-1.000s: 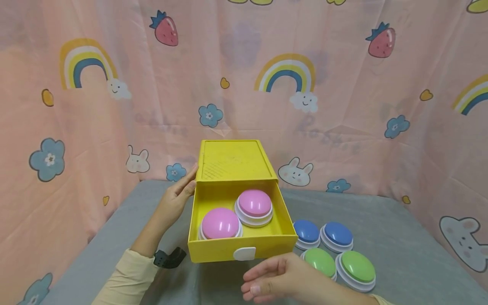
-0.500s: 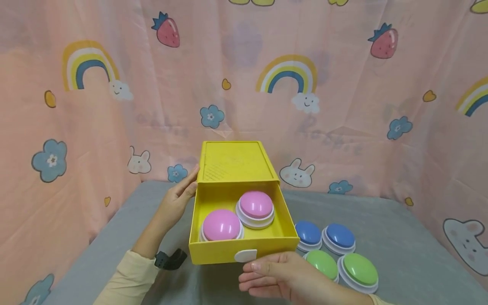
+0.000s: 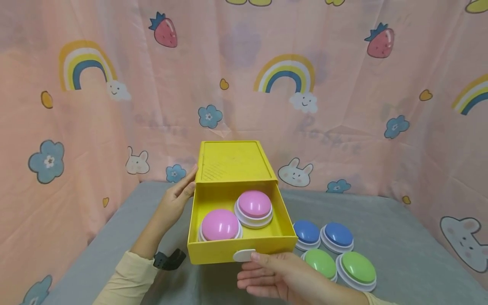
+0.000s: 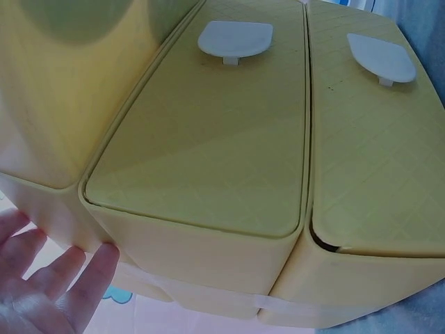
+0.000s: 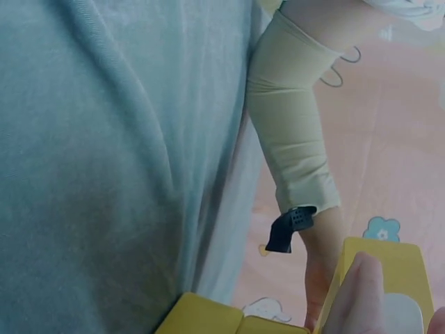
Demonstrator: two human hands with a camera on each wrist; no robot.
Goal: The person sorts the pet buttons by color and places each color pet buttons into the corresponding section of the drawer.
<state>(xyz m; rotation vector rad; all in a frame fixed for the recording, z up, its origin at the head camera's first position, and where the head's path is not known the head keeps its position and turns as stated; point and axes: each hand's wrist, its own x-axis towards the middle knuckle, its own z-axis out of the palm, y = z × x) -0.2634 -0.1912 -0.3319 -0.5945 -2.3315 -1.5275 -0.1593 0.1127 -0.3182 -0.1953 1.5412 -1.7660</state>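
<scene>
A yellow drawer cabinet (image 3: pixel 236 161) stands with its top drawer (image 3: pixel 213 253) pulled out. Inside the drawer lie two pink dome buttons on white bases, a front one (image 3: pixel 220 224) and a rear one (image 3: pixel 255 204). My left hand (image 3: pixel 173 207) rests with straight fingers against the cabinet's left side; the left wrist view shows its spread fingertips (image 4: pixel 104 257) at the wall. At the drawer front, my right hand (image 3: pixel 278 273) pinches the white drawer handle (image 3: pixel 242 255), thumb on top and index finger underneath. Its other fingers extend below the handle.
Two blue dome buttons (image 3: pixel 338 234) and two green ones (image 3: pixel 358 267) sit on the grey cloth (image 3: pixel 411 250) right of the cabinet. Lower drawers (image 4: pixel 208 139) with white handles (image 4: pixel 235 38) are closed. A pink patterned curtain (image 3: pixel 244 118) hangs behind.
My right hand has come up to the handle, its thumb rising from below onto it. The left hand, the drawer and the buttons stay in place.
</scene>
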